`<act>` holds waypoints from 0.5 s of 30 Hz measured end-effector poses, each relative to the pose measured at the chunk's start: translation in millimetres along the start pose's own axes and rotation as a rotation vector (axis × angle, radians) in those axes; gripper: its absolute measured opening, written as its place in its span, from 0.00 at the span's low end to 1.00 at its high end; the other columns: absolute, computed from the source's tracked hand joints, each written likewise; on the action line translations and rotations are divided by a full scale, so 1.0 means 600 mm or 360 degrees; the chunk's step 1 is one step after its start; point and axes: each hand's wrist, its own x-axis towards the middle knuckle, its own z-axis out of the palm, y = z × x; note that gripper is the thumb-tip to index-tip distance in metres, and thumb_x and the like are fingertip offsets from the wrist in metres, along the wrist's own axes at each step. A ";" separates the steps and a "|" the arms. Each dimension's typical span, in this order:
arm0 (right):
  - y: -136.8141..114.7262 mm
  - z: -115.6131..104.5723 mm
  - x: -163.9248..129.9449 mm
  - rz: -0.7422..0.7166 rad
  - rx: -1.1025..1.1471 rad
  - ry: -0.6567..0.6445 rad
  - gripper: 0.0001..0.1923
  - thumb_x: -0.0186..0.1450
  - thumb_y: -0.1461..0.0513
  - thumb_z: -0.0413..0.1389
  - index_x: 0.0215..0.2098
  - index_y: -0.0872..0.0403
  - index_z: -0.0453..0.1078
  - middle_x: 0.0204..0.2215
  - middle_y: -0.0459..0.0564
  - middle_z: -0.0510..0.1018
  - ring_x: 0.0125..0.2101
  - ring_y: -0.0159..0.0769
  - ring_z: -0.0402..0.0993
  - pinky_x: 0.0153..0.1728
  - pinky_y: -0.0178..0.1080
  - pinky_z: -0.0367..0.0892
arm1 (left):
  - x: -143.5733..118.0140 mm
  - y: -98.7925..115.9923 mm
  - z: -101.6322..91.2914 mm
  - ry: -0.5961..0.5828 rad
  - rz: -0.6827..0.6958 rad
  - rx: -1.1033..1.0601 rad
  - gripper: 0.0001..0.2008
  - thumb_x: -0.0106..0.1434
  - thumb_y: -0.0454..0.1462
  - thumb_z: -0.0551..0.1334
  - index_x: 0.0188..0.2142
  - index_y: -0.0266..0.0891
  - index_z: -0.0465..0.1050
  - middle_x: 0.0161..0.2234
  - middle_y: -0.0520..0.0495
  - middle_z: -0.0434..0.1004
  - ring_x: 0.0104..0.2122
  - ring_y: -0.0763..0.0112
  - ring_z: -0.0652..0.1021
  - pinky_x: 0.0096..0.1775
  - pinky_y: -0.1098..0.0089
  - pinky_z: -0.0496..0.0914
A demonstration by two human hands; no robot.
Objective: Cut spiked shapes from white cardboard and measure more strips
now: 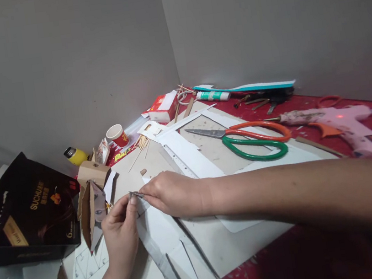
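Note:
My left hand [121,229] pinches a small grey piece [134,195] between thumb and fingertips. Closed fingers of my right hand [171,194] meet it from the right, on something thin and dark that I cannot make out. Beneath both hands lie white paper pieces with grey strips [166,248], some with dark cut lines or edges. Beyond my right forearm rest large scissors [237,134] with one orange and one green handle, blades partly apart. A white ruler [178,161] lies flat near my right hand.
A pink glue gun [346,124] with a lit red light lies at right. Left stand a black box [39,206] and cut cardboard [92,199]. Further back are a paper cup [117,136], wooden sticks [143,143], a red box [164,109] and a glue tube [213,96].

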 end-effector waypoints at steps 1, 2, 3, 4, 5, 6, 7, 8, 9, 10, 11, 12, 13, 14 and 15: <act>0.001 0.000 0.001 -0.0007 -0.0041 -0.0032 0.11 0.68 0.67 0.51 0.38 0.59 0.76 0.33 0.56 0.82 0.33 0.39 0.77 0.35 0.37 0.62 | 0.001 -0.002 0.000 -0.0015 -0.0014 -0.0009 0.11 0.58 0.43 0.67 0.37 0.42 0.82 0.35 0.49 0.84 0.36 0.64 0.81 0.40 0.68 0.73; 0.001 0.000 0.001 -0.0013 -0.0075 -0.0062 0.11 0.68 0.67 0.50 0.39 0.60 0.76 0.33 0.57 0.82 0.34 0.39 0.77 0.35 0.36 0.62 | 0.002 -0.004 -0.001 -0.0031 -0.0031 -0.0016 0.11 0.58 0.44 0.67 0.38 0.41 0.82 0.35 0.48 0.85 0.36 0.63 0.81 0.40 0.67 0.74; 0.002 0.001 0.002 -0.0018 -0.0096 -0.0084 0.12 0.68 0.67 0.50 0.40 0.60 0.76 0.34 0.58 0.82 0.34 0.40 0.77 0.34 0.36 0.62 | 0.003 -0.006 -0.001 -0.0044 -0.0050 -0.0022 0.12 0.58 0.44 0.67 0.38 0.41 0.82 0.36 0.48 0.85 0.37 0.62 0.81 0.41 0.66 0.74; 0.004 0.001 0.003 -0.0022 -0.0107 -0.0097 0.12 0.68 0.68 0.50 0.40 0.61 0.75 0.34 0.58 0.83 0.34 0.40 0.77 0.34 0.36 0.62 | 0.004 -0.009 -0.001 -0.0057 -0.0069 -0.0027 0.13 0.58 0.45 0.67 0.38 0.41 0.82 0.37 0.47 0.85 0.38 0.61 0.81 0.43 0.65 0.74; 0.005 0.002 0.004 -0.0026 -0.0113 -0.0106 0.12 0.68 0.68 0.50 0.41 0.61 0.75 0.35 0.58 0.83 0.35 0.40 0.78 0.33 0.36 0.62 | 0.005 -0.012 -0.002 -0.0070 -0.0091 -0.0029 0.13 0.57 0.45 0.67 0.39 0.41 0.82 0.38 0.46 0.85 0.39 0.60 0.81 0.44 0.64 0.73; 0.007 0.003 0.004 -0.0029 -0.0123 -0.0116 0.12 0.68 0.68 0.50 0.42 0.60 0.75 0.35 0.59 0.83 0.35 0.41 0.78 0.33 0.36 0.61 | 0.007 -0.016 -0.002 -0.0080 -0.0112 -0.0033 0.14 0.57 0.45 0.67 0.40 0.41 0.82 0.39 0.46 0.84 0.40 0.60 0.81 0.45 0.63 0.73; 0.008 0.003 0.005 -0.0030 -0.0136 -0.0126 0.11 0.67 0.68 0.50 0.41 0.60 0.75 0.35 0.59 0.83 0.35 0.41 0.78 0.32 0.37 0.61 | 0.008 -0.018 -0.002 -0.0087 -0.0132 -0.0037 0.15 0.57 0.46 0.68 0.40 0.41 0.82 0.40 0.45 0.84 0.41 0.59 0.81 0.46 0.63 0.73; 0.009 0.004 0.005 -0.0030 -0.0151 -0.0137 0.11 0.67 0.67 0.51 0.40 0.60 0.75 0.35 0.59 0.83 0.34 0.42 0.78 0.31 0.37 0.60 | 0.009 -0.021 -0.002 -0.0094 -0.0149 -0.0045 0.15 0.56 0.46 0.68 0.40 0.41 0.82 0.40 0.45 0.84 0.41 0.59 0.81 0.46 0.63 0.73; 0.010 0.004 0.006 -0.0030 -0.0168 -0.0148 0.11 0.67 0.67 0.51 0.39 0.60 0.75 0.35 0.59 0.83 0.34 0.43 0.78 0.31 0.37 0.60 | 0.010 -0.022 -0.002 -0.0097 -0.0160 -0.0059 0.16 0.56 0.47 0.68 0.40 0.41 0.82 0.39 0.45 0.84 0.41 0.60 0.81 0.45 0.64 0.73; 0.011 0.005 0.006 -0.0030 -0.0184 -0.0158 0.10 0.67 0.67 0.51 0.38 0.60 0.75 0.34 0.59 0.83 0.33 0.43 0.78 0.30 0.37 0.59 | 0.011 -0.023 -0.002 -0.0102 -0.0171 -0.0066 0.17 0.55 0.47 0.68 0.41 0.41 0.81 0.38 0.46 0.84 0.39 0.61 0.81 0.43 0.66 0.73; 0.011 0.005 0.006 -0.0031 -0.0199 -0.0168 0.11 0.67 0.67 0.51 0.38 0.60 0.75 0.34 0.59 0.83 0.33 0.43 0.78 0.30 0.37 0.59 | 0.011 -0.024 -0.003 -0.0114 -0.0186 -0.0060 0.18 0.55 0.47 0.68 0.43 0.41 0.81 0.35 0.47 0.84 0.37 0.63 0.80 0.40 0.68 0.73; 0.012 0.004 0.007 -0.0032 -0.0210 -0.0174 0.11 0.67 0.66 0.50 0.37 0.59 0.75 0.34 0.58 0.83 0.34 0.42 0.78 0.30 0.37 0.59 | 0.012 -0.024 -0.004 -0.0129 -0.0196 -0.0040 0.20 0.56 0.47 0.68 0.46 0.41 0.79 0.31 0.50 0.83 0.33 0.66 0.79 0.36 0.71 0.72; 0.012 0.004 0.007 -0.0035 -0.0218 -0.0180 0.11 0.68 0.66 0.50 0.37 0.59 0.75 0.35 0.58 0.83 0.34 0.42 0.78 0.30 0.37 0.59 | 0.012 -0.024 -0.005 -0.0148 -0.0197 -0.0011 0.22 0.56 0.47 0.68 0.49 0.42 0.77 0.28 0.52 0.81 0.30 0.69 0.78 0.33 0.73 0.71; 0.011 0.003 0.007 -0.0036 -0.0224 -0.0184 0.11 0.68 0.66 0.49 0.38 0.59 0.75 0.35 0.57 0.83 0.35 0.42 0.78 0.30 0.37 0.59 | 0.013 -0.024 -0.006 -0.0168 -0.0190 0.0021 0.24 0.57 0.47 0.68 0.51 0.42 0.76 0.26 0.54 0.80 0.28 0.72 0.76 0.30 0.75 0.69; 0.011 0.002 0.008 -0.0035 -0.0226 -0.0191 0.12 0.68 0.65 0.49 0.38 0.58 0.75 0.35 0.57 0.83 0.35 0.41 0.78 0.31 0.37 0.59 | 0.013 -0.024 -0.007 -0.0186 -0.0171 0.0038 0.23 0.57 0.46 0.68 0.51 0.43 0.75 0.26 0.54 0.79 0.27 0.73 0.75 0.30 0.76 0.68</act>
